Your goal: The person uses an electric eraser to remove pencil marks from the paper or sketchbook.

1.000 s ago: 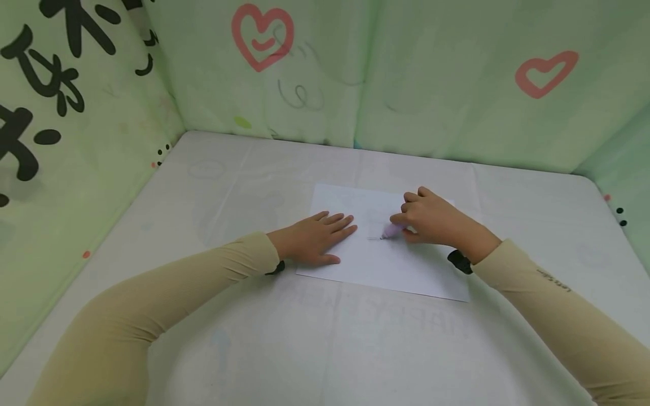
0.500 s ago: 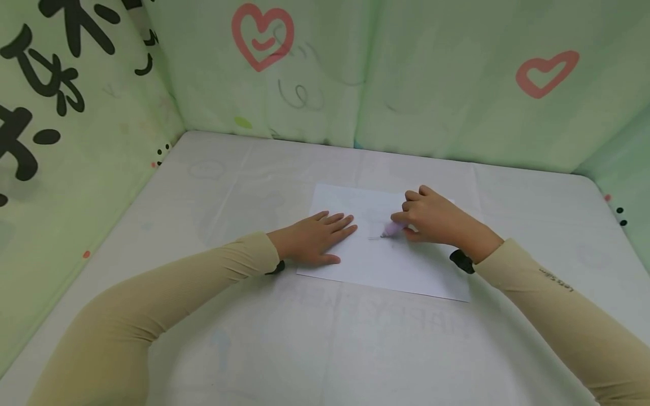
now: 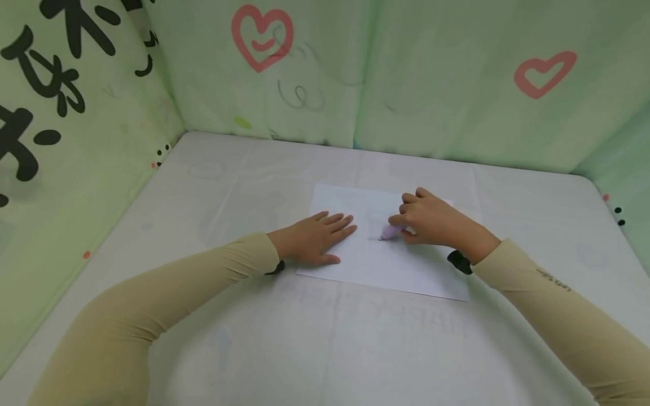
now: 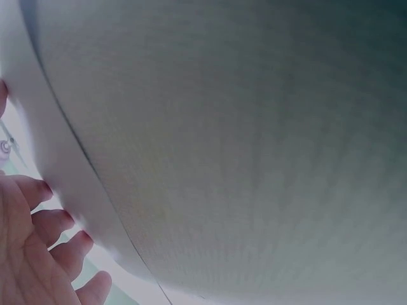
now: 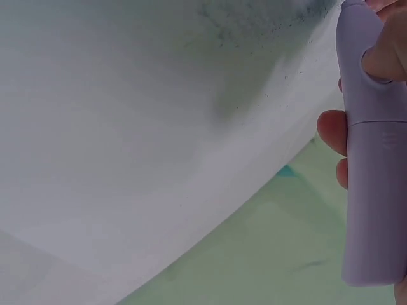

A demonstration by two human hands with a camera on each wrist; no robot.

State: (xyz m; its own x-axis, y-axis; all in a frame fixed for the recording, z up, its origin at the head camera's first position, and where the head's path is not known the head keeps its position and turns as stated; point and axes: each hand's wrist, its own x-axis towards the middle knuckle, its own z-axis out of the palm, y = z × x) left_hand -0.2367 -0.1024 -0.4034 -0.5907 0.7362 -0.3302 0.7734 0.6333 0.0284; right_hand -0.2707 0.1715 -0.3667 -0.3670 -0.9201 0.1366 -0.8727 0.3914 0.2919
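A white sheet of paper (image 3: 396, 276) lies flat on the table. My left hand (image 3: 315, 239) rests on its left part, palm down with the fingers spread; the left wrist view shows several fingertips (image 4: 67, 222). My right hand (image 3: 437, 220) grips a light-purple electric eraser (image 3: 392, 230), tilted with its tip down at a short thin pencil line (image 3: 373, 238). In the right wrist view the thumb presses the side of the eraser's body (image 5: 378, 197), and fingers curl round behind it. A grey smudge (image 5: 254, 22) with dark crumbs shows near its upper end.
A white cloth with faint printing covers the table (image 3: 254, 349). Pale green curtains (image 3: 426, 84) with red hearts and black lettering stand along the back and sides. Black wrist straps (image 3: 460, 262) show at the cuffs of the beige sleeves.
The right hand and the eraser's tip have shifted slightly, first up and to the right, then back left and nearer me. The left hand and the paper have stayed put.
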